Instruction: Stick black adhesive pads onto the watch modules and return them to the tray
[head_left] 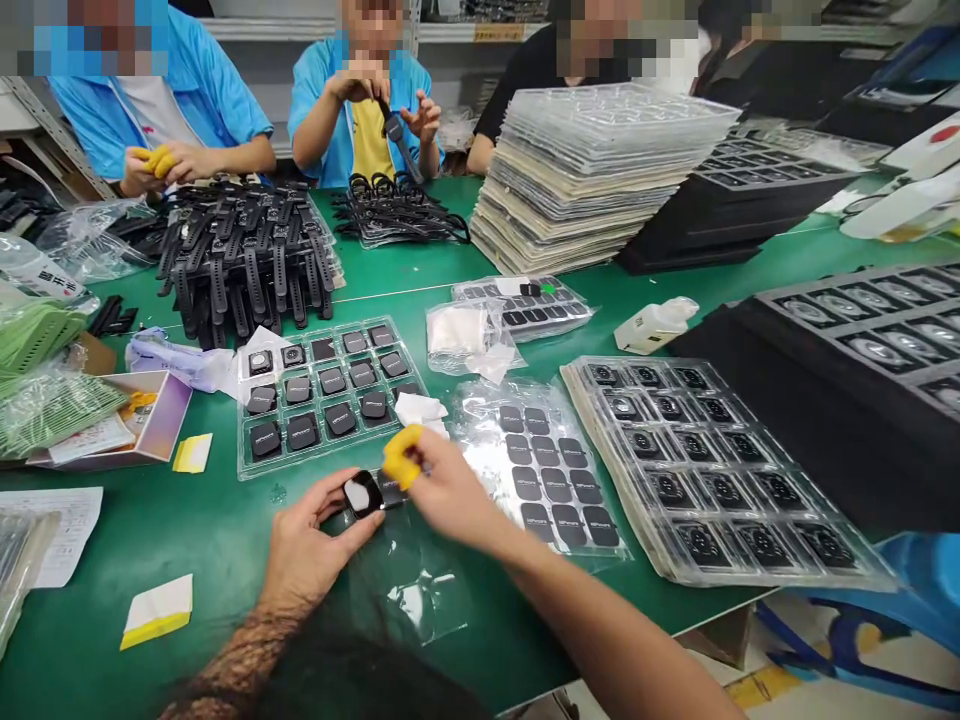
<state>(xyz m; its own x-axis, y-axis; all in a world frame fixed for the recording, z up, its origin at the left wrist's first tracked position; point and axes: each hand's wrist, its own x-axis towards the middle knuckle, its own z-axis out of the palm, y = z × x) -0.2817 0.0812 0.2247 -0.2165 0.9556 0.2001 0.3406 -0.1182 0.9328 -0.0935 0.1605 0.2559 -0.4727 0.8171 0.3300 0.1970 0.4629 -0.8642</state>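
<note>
My left hand [311,540] holds a small black square watch body [363,493] between thumb and fingers, just above the green table. My right hand [442,490] is pinched closed beside it, with yellow finger cots [401,455] on the fingertips, touching a dark piece at the watch body's right edge. A clear plastic bag [412,590] lies flat under both hands. Just behind them sits a clear tray [330,395] of black watch bodies.
More trays lie to the right: a clear one [547,470], a stacked one [712,470], black ones [862,350]. A tall tray stack [592,170] and a pile of black straps [240,250] stand behind. Other people work across the table. A white bottle [652,325] lies nearby.
</note>
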